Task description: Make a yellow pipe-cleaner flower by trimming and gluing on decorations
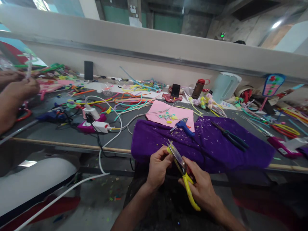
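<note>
1. Nearest the camera: your right hand (201, 181), curled round the yellow-handled scissors (189, 186), thumb and fingers closed on the handles. The scissors stand in front of the table edge, blades pointing up and away from you, slightly parted.
2. Your left hand (158, 166): thumb and fingertips pinched together on a small yellow piece (170, 150), right by the blade tips. Whether the metal touches it, you cannot tell from this view.
3. Handling, estimated: scissors rigid, moderately light, smooth at the grips; best held by the handles, clear of the edges. Yellow piece probably soft, very light, easily crushed; best pinched at its end, away from the blades.
4. Just beyond your hands: purple cloth (157, 133), strewn with bits, draping over the table edge. On it, to your right, dark-handled pliers (232, 138).
5. Farther: blue glue gun (184, 127), lying across the border of the cloth and a pink sheet (155, 110); small cut pieces (167, 116) lie on the sheet.
6. Far left, well apart: another person's hand (22, 89), holding a pale strip (29, 65).
</note>
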A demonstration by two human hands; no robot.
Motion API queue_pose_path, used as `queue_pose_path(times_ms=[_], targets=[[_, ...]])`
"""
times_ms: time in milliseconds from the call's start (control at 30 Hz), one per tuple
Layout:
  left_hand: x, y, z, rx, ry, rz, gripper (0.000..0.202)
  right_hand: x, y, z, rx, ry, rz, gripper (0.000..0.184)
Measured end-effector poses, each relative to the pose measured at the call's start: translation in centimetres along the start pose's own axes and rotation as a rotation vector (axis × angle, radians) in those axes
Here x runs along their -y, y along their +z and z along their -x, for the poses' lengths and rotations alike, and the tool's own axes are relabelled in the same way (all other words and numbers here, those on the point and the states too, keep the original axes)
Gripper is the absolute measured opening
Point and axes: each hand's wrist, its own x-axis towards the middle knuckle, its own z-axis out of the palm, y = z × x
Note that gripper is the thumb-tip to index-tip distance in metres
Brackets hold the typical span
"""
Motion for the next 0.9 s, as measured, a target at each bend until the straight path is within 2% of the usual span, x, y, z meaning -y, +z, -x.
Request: queue_pose_path(times_ms=[233,467,900], targets=[[0.0,0.2,0.0,-0.032,-0.009,0.034,0.019,-0.1,0.0,-0.2,-0.036,-0.022,0.039,0.055],[-0.1,0.4,0.0,-0.016,-0.012,0.062,0.018,0.5,-0.6,-0.6,-0.059,-0.022,0.092,0.056],[0.3,0.5,-0.1,-0.025,-0.033,0.088,0.017,-0.5,0.2,-0.2,-0.056,-0.036,0.093,0.054]])
